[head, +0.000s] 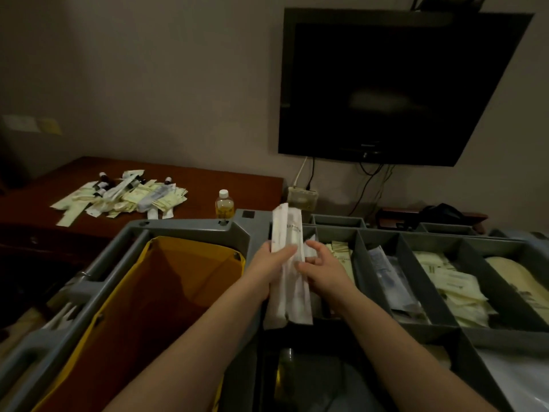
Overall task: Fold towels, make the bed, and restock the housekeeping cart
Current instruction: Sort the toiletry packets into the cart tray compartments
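View: head camera, looking down over the cart.
Hands: close together, both clamped on one item; the left hand [274, 264] gripped it from the left with fingers curled across its front, and the right hand [325, 273] pinched its right edge, thumb on the front.
Item held: bundle of long white paper-wrapped packets [291, 230], held upright and slightly tilted above the cart's leftmost tray compartment.
Cart: grey plastic housekeeping cart [190, 226], directly below both forearms.
Cart, left section: open yellow fabric bag [178, 292] hung inside the frame.
Cart, tray compartments: cream paper sachets [341, 252] just beside the right hand; clear-wrapped items [392, 281] one slot further right; a heap of cream packets [454, 288] in the next.
Tabletop: reddish-brown wooden tabletop [231, 179] behind the cart, against the wall.
Tabletop contents: loose pile of cream and white sachets [133, 196] with small dark bottles [102, 176] among them; small clear bottle with a white cap [224, 205] near the cart's rear edge.
Wall: black flat-screen television [398, 84], mounted above the tray side, screen dark.
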Available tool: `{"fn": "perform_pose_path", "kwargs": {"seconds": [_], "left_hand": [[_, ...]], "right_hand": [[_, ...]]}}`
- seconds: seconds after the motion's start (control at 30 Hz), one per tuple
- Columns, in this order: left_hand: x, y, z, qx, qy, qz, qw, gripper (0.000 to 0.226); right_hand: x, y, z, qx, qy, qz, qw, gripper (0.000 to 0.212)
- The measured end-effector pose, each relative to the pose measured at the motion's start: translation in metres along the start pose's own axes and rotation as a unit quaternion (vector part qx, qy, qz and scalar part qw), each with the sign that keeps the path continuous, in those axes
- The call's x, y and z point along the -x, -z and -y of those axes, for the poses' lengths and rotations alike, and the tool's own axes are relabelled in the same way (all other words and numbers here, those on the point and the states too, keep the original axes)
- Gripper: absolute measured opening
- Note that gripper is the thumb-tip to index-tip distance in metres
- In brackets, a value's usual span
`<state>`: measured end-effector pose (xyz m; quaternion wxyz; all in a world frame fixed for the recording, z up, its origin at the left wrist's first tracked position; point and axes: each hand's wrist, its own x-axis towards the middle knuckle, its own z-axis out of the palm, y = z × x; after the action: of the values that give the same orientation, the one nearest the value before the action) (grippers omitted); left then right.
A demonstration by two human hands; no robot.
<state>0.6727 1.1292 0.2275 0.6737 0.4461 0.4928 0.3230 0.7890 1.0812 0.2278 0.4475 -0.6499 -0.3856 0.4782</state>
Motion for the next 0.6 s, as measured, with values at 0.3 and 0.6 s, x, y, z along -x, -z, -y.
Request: {"fn": "perform_pose_path", "kwargs": {"seconds": [0.3, 0.6], "left_hand": [[-0.031, -0.014, 0.011, -0.323, -0.124, -0.086, 0.934, 0.067], [-0.041, -0.018, 0.021, -0.426, -0.216, -0.105, 0.872, 0.04]], "right_hand": [[-0.022, 0.004, -0.012, 0.332, 0.089, -0.111, 0.932, 0.045], [-0.036, -0.003, -0.012, 0.397, 0.115, -0.104, 0.905, 0.042]]}}
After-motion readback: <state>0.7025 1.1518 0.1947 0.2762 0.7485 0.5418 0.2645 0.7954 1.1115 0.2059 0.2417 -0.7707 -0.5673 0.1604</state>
